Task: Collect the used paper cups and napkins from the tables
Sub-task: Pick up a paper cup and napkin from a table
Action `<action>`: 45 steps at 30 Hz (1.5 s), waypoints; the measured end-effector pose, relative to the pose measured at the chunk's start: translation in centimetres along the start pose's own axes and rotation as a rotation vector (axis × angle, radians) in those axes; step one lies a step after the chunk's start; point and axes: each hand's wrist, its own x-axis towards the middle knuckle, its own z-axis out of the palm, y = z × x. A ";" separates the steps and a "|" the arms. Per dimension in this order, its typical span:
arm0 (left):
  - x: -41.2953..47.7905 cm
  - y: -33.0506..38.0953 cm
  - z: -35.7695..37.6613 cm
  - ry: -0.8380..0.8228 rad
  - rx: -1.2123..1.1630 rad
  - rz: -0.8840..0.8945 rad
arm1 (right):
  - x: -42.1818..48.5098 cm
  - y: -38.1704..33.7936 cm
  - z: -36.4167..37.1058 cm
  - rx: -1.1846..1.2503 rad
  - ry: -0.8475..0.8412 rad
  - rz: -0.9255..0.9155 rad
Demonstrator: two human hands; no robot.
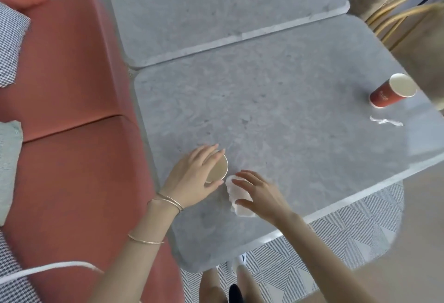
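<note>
first pickup | gripping near cup with left hand | pinching napkin with right hand | next: lift both, reach far cup

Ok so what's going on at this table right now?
A person is clearing a grey table. Their left hand wraps around a paper cup near the table's near-left edge, and their right hand closes on a crumpled white napkin beside it. Neither looks lifted yet. A second cup, red, sits untouched at the far right with a torn paper scrap beside it.
</note>
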 end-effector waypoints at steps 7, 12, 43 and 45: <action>-0.4 -0.4 0.2 -0.024 -0.048 0.043 | -0.4 0.5 1.7 -0.034 0.245 -0.092; 0.2 -0.1 -0.3 -0.041 -0.033 0.043 | -1.1 0.9 1.8 -0.033 0.359 -0.108; 18.2 34.3 -5.7 0.155 0.050 0.543 | -26.7 16.0 -29.2 -0.308 0.879 0.331; 19.2 35.8 -5.4 0.171 0.041 0.514 | -27.7 17.7 -30.3 -0.308 0.880 0.319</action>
